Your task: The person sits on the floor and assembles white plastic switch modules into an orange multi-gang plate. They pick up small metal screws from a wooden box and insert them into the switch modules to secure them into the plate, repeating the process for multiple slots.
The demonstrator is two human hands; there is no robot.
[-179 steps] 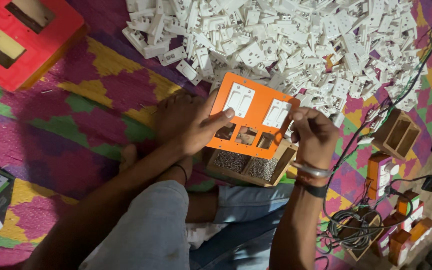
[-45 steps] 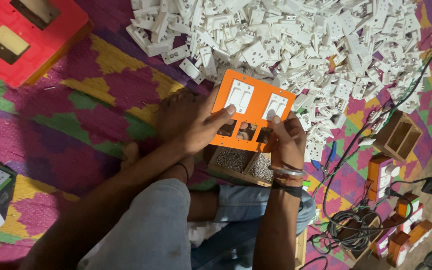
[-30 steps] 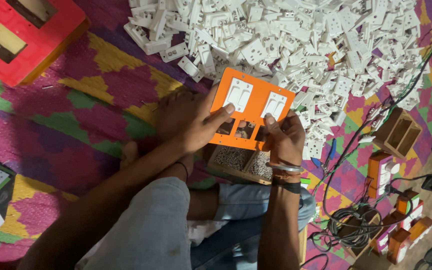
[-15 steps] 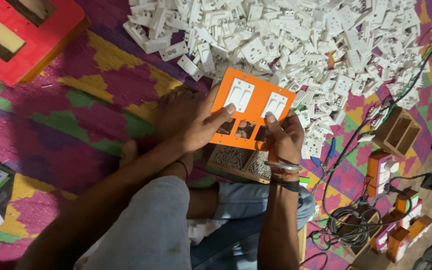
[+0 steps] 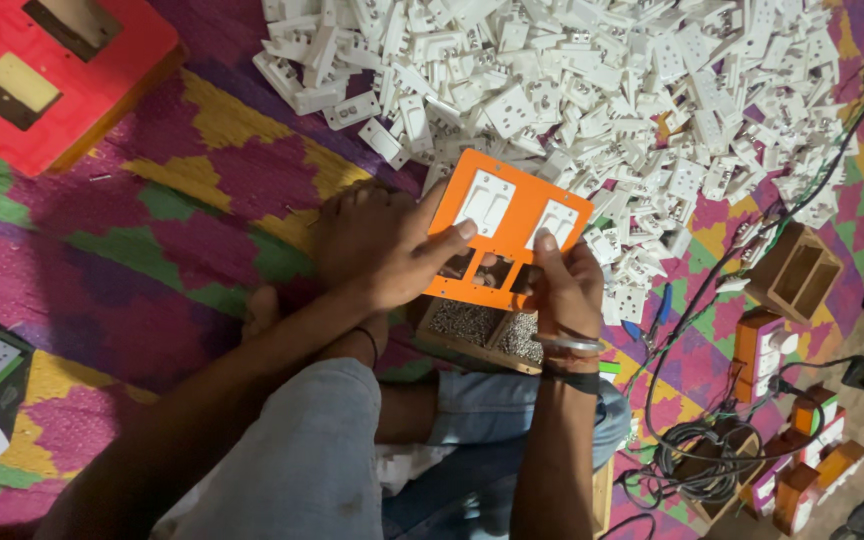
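Step in hand, by the look of it: fitting white switch modules into the orange plate (image 5: 505, 235). Two modules sit in the top row; the lower row shows open cutouts.

Plate location: held between both hands, above the lap, tilted w/ its top edge toward the white parts heap (image 5: 592, 90). A wooden tray (image 5: 480, 330) w/ small screws lies directly under the plate, just below both hands.

Left hand (image 5: 377, 250): palm down, clasped over the plate's left edge. Thumb extends along the face, tip just below the left module. Fingers are behind the plate, so grip depth cannot be told. Forearm runs down-left to the knee.

Right hand (image 5: 564, 285): closed on the plate's lower right corner, thumb pressed up on the face just under the right module. Wrist carries a bangle and dark band; forearm near vertical, elbow toward the body. No loose part visible in it.

Next move, as judged: seat a module in an empty lower cutout. Req. one hand to release and pick from the heap, beyond the fingertips, while the other keeps the plate steady.

Cables and orange boxes (image 5: 767, 350) lie right of the right hand.
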